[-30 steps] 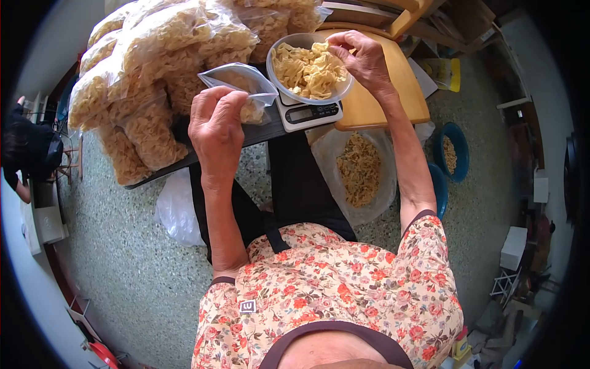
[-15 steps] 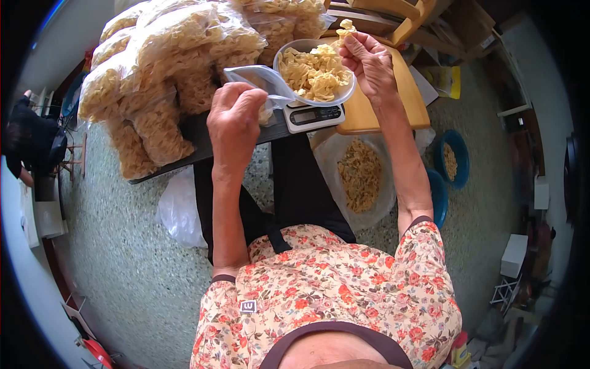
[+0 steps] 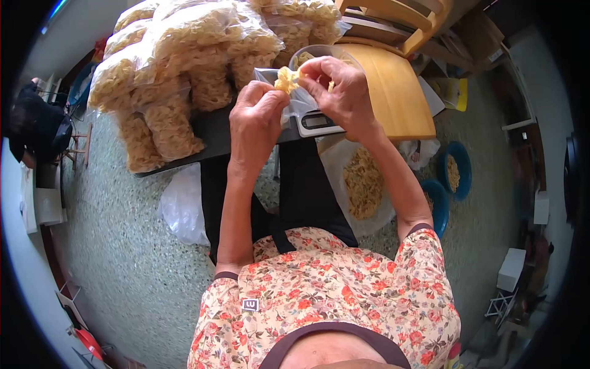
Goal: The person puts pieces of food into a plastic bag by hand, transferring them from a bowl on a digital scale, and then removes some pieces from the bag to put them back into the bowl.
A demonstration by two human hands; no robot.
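My left hand (image 3: 253,123) is closed, its thumb and fingers pinching the edge of a clear plastic bag (image 3: 297,106). Close by, my right hand (image 3: 341,95) grips a few curled, pale yellow dried pieces (image 3: 287,80), which reach the left fingertips over the bag. Behind the right hand stands a clear plastic bowl (image 3: 344,54) of the same pieces, largely hidden by the hand. Under it is a white digital scale (image 3: 319,125), its display partly covered.
Filled clear bags (image 3: 203,46) are piled on the dark table (image 3: 215,132). A wooden chair (image 3: 399,92) stands at the right. On the floor are an open bag of dried pieces (image 3: 364,184) and blue basins (image 3: 456,169). Another person (image 3: 40,117) is at far left.
My right hand has come left and down from beyond the bowl, bringing dried pieces against my left hand at the bag. The whole view has shifted slightly.
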